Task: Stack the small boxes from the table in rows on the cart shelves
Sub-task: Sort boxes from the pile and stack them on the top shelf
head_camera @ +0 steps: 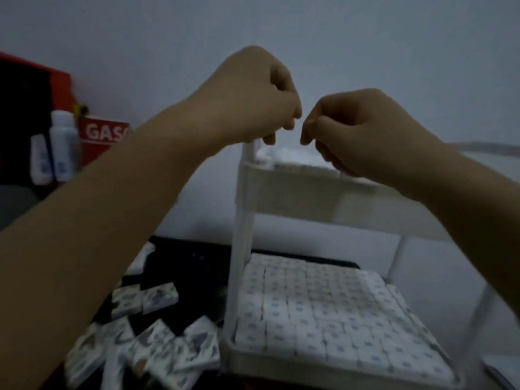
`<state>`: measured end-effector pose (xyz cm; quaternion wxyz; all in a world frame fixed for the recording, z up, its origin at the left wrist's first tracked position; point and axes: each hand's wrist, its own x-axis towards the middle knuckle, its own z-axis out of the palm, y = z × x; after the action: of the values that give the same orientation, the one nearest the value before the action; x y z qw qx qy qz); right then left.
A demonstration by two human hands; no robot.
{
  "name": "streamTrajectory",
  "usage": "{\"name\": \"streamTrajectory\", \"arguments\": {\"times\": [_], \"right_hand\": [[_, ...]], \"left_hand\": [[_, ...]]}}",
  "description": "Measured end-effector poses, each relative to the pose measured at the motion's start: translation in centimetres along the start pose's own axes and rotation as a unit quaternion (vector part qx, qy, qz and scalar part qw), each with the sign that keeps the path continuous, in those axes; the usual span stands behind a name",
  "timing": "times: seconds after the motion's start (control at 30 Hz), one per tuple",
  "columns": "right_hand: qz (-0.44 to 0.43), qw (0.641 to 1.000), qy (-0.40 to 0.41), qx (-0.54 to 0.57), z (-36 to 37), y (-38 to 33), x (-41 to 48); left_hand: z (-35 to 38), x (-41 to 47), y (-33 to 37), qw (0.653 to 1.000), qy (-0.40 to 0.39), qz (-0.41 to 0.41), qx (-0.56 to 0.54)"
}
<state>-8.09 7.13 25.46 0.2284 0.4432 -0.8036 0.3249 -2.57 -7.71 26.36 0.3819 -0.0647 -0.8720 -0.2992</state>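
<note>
— Hands?
— Left hand point(253, 99), right hand point(357, 133): fingers curled above the cart point(239, 249) top shelf point(295, 192); whether anything is held, cannot tell.
— Small boxes point(323, 311)?
— Rows fill lower shelf point(281, 364); loose heap point(157, 347) on worktop point(191, 271).

A cart point(244, 220) is being shown from the centre down to 5 o'clock. Its lower shelf point(281, 364), at 5 o'clock, is being filled by small boxes point(323, 313) packed in touching rows. Its upper shelf point(295, 190), directly above near the centre, is being occupied by more boxes point(298, 161). Loose boxes point(157, 342) are being left heaped on the table point(191, 266) at 7 o'clock, just beside the cart. Two bottles point(63, 144) are being kept side by side at 9 o'clock, a lettered carton point(104, 133) at their 3 o'clock. The left hand point(253, 99) and right hand point(360, 133) are being held close together above the upper shelf.
</note>
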Motion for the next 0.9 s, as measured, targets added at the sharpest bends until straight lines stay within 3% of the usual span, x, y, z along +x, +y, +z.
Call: {"name": "streamTrajectory", "arguments": {"times": [0.1, 0.2, 0.33, 0.43, 0.57, 0.63, 0.77, 0.83, 0.9], "right_hand": [[-0.042, 0.997, -0.068, 0.021, 4.3, -3.2, -4.9], [-0.063, 0.983, -0.171, 0.012, 10.4, -4.5, -8.1], [-0.069, 0.947, -0.289, -0.123, 19.8, -3.1, -8.5], [-0.030, 0.912, -0.352, -0.210, 25.0, -1.3, -7.1], [0.050, 0.895, -0.364, -0.254, 28.6, 0.1, -5.1], [0.081, 0.866, -0.401, -0.288, 29.6, 0.9, -4.9], [0.141, 0.795, -0.499, -0.315, 30.7, 1.9, -4.5], [0.156, 0.780, -0.521, -0.309, 30.6, 1.9, -4.1], [0.160, 0.775, -0.534, -0.296, 30.3, 1.8, -4.0]], "left_hand": [[-1.4, -6.0, -3.2, 0.997, -0.021, -0.029, -0.070], [-0.7, -12.0, -8.7, 0.991, -0.070, -0.105, -0.053], [0.3, -18.9, -17.2, 0.968, -0.067, -0.240, -0.014], [-0.4, -22.6, -21.8, 0.952, -0.018, -0.305, -0.006], [-1.9, -25.9, -25.4, 0.942, 0.055, -0.323, 0.065], [-2.5, -27.0, -26.7, 0.934, 0.067, -0.328, 0.122], [-2.9, -28.2, -29.0, 0.936, 0.043, -0.323, 0.132], [-2.7, -28.3, -30.1, 0.944, 0.027, -0.284, 0.164], [-2.4, -28.2, -31.5, 0.936, 0.000, -0.226, 0.270]]}}
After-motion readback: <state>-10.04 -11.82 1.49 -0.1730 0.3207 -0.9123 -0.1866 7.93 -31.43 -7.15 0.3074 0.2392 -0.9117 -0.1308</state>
